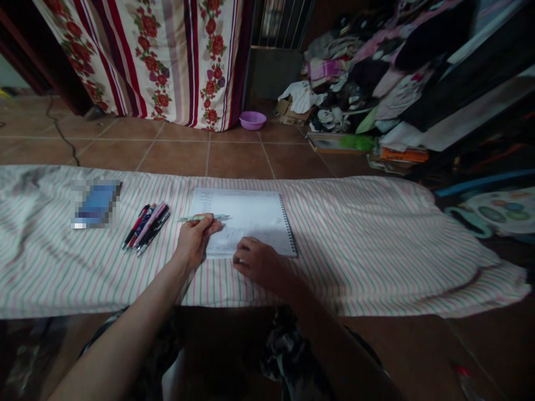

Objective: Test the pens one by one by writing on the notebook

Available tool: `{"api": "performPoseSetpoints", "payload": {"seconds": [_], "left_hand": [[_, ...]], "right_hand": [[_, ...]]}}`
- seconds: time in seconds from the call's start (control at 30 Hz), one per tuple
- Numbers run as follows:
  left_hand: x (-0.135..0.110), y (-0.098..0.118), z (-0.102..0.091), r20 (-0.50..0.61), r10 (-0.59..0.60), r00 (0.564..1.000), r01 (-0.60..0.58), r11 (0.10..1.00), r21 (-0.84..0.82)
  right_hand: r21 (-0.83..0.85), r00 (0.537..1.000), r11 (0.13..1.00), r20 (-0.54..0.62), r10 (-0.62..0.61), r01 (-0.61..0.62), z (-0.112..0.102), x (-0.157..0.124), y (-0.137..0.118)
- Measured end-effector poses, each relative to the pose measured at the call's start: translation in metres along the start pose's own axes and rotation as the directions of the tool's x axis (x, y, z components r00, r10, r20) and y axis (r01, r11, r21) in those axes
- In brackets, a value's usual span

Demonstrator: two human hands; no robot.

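My left hand (195, 236) is closed, pinching a slim pale green pen (219, 216) between thumb and fingers. The pen lies nearly level, its thin end pointing right, above the left part of an open spiral notebook (251, 209). Faint marks show on the white page, too small to read; the spiral binding runs down its right side. My right hand (257, 260) rests on the notebook's lower edge with its fingers curled in, and nothing shows in them. To the left of the notebook, a bunch of several pens (146, 228) lies side by side on the cloth.
A striped cloth (368, 239) covers the long low surface. At its left lies a blurred-out blue phone-like object (98, 203). Beyond are a tiled floor (179, 150), a flowered curtain (167, 61), a purple basin (252, 120) and piled clothes (355, 78).
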State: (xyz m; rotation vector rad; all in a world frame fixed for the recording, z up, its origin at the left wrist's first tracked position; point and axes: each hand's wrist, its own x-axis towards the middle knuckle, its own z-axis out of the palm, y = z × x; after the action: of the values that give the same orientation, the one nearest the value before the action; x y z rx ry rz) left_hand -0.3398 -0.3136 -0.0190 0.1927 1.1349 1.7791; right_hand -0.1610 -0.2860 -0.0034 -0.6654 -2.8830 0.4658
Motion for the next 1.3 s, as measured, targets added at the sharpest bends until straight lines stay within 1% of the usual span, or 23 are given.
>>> {"api": "performPoseSetpoints", "payload": {"seconds": [0.07,0.1,0.13,0.2,0.27,0.3,0.37,0.4,0.47,0.6,0.73,0.83,1.07,1.3], "left_hand": [[-0.001,0.001,0.000,-0.012,-0.001,1.000,0.001,1.000,-0.017],[-0.002,0.001,0.001,-0.022,-0.005,1.000,0.005,1.000,-0.017],[-0.002,0.002,0.002,-0.030,-0.009,1.000,0.009,1.000,-0.012],[-0.004,0.002,0.004,-0.044,-0.018,0.999,0.019,1.000,0.007],[-0.006,0.002,0.005,-0.059,-0.023,0.998,0.024,1.000,0.017],[-0.007,0.002,0.005,-0.067,-0.027,0.997,0.028,0.999,0.018],[-0.008,0.002,0.005,-0.080,-0.036,0.996,0.038,0.999,0.024],[-0.009,0.001,0.004,-0.081,-0.041,0.996,0.043,0.999,0.029],[-0.010,0.001,0.003,-0.079,-0.052,0.996,0.056,0.997,0.048],[-0.015,0.000,0.002,-0.087,-0.074,0.993,0.082,0.993,0.084],[-0.019,-0.001,0.002,-0.080,-0.075,0.994,0.082,0.992,0.097],[-0.019,-0.001,0.003,-0.083,-0.075,0.994,0.082,0.993,0.087],[-0.021,0.001,0.005,-0.083,-0.091,0.992,0.097,0.992,0.075],[-0.020,0.003,0.007,-0.088,-0.083,0.993,0.090,0.993,0.079]], "right_hand": [[0.066,0.996,0.998,-0.089,0.025,-0.019,-0.005,0.002,0.013],[0.098,0.985,0.994,-0.157,0.071,-0.056,-0.008,0.002,0.022],[0.125,0.961,0.986,-0.238,0.140,-0.113,-0.011,0.003,0.033],[0.182,0.877,0.962,-0.404,0.262,-0.203,-0.018,0.004,0.056],[0.211,0.756,0.931,-0.543,0.365,-0.298,-0.021,0.005,0.077],[0.221,0.702,0.908,-0.578,0.417,-0.357,-0.022,0.005,0.086],[0.225,0.657,0.875,-0.588,0.473,-0.428,-0.019,0.005,0.099],[0.223,0.649,0.867,-0.586,0.485,-0.446,-0.016,0.006,0.103],[0.204,0.656,0.867,-0.582,0.480,-0.454,-0.011,0.008,0.106],[0.128,0.710,0.881,-0.544,0.447,-0.456,-0.002,0.013,0.105],[0.061,0.738,0.883,-0.524,0.425,-0.465,0.003,0.014,0.102],[0.025,0.747,0.884,-0.524,0.409,-0.467,0.003,0.013,0.100],[-0.001,0.765,0.885,-0.504,0.402,-0.465,0.003,0.013,0.099],[0.044,0.777,0.889,-0.469,0.421,-0.455,0.003,0.011,0.100]]}}
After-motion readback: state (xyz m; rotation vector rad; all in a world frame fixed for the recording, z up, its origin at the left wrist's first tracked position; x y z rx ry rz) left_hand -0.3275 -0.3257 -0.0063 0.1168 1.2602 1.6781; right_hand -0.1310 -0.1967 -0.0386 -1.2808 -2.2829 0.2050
